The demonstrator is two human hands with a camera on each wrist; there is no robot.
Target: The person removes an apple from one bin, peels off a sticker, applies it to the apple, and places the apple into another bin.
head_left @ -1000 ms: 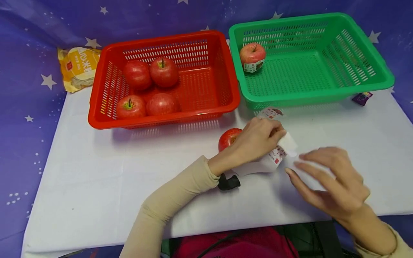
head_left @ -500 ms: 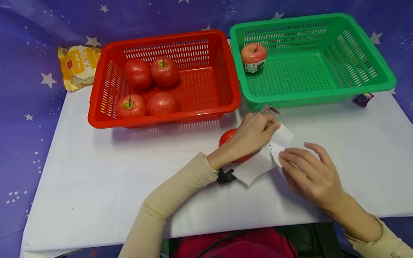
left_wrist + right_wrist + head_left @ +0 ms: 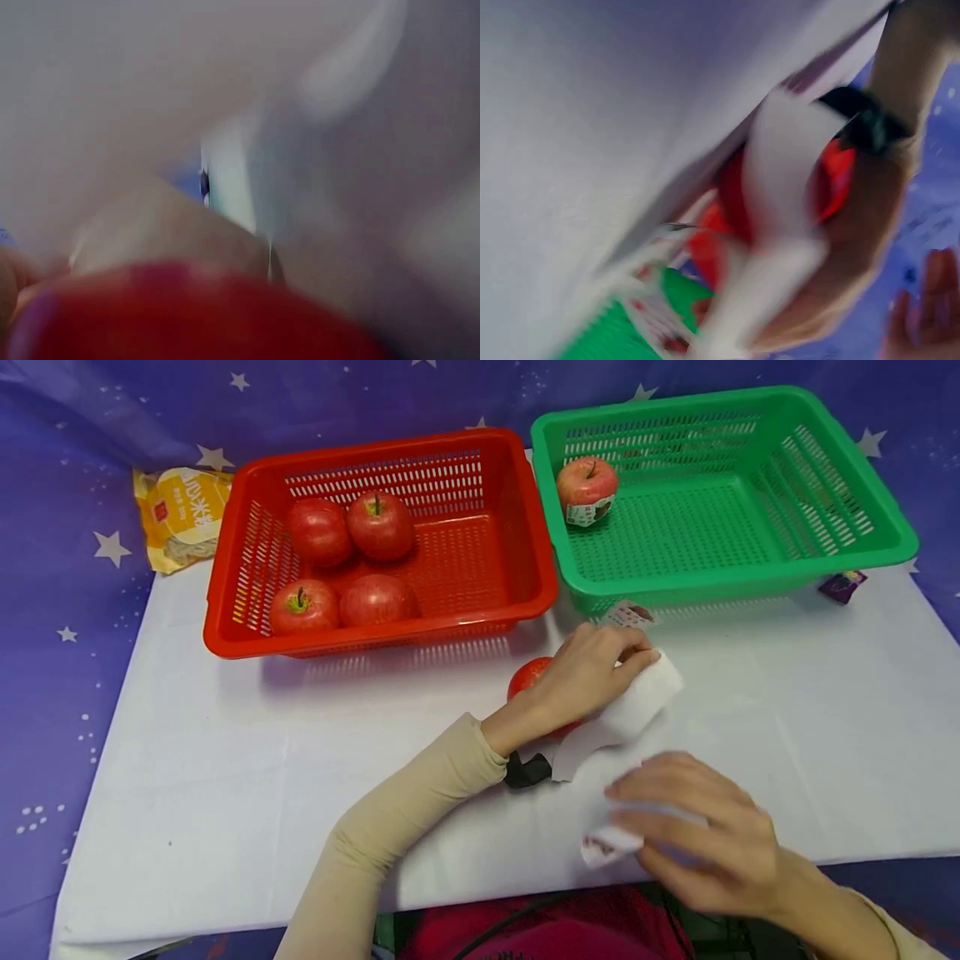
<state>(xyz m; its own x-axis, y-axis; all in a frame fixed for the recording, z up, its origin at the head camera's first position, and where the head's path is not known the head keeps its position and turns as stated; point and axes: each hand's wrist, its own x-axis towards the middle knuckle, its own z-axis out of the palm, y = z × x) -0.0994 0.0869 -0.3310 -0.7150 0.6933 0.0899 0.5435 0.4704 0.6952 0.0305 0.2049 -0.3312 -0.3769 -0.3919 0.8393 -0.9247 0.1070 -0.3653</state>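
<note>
In the head view, my left hand [image 3: 592, 672] pinches a white paper strip [image 3: 637, 702] by its upper end. A red apple [image 3: 531, 675] lies under that hand and wrist, partly hidden; its blurred red side fills the bottom of the left wrist view. Beyond the left fingers a printed label [image 3: 632, 613] sticks out. My right hand [image 3: 705, 835] is blurred, near the table's front edge. Between its thumb and fingers hangs a white paper label [image 3: 611, 846] with red print. In the right wrist view the strip [image 3: 780, 180] crosses in front of the apple [image 3: 736, 195].
A red basket [image 3: 382, 635] with several apples stands at the back left. To its right, a green basket [image 3: 720, 578] holds one labelled apple [image 3: 587, 493]. A yellow packet [image 3: 183, 518] lies far left, a small purple packet [image 3: 842, 587] far right. The left wrist wears a black strap [image 3: 527, 771].
My right hand came in to the paper strip, then moved down and toward the front edge with a label at its fingers. My left hand stays over the apple, with only small shifts.
</note>
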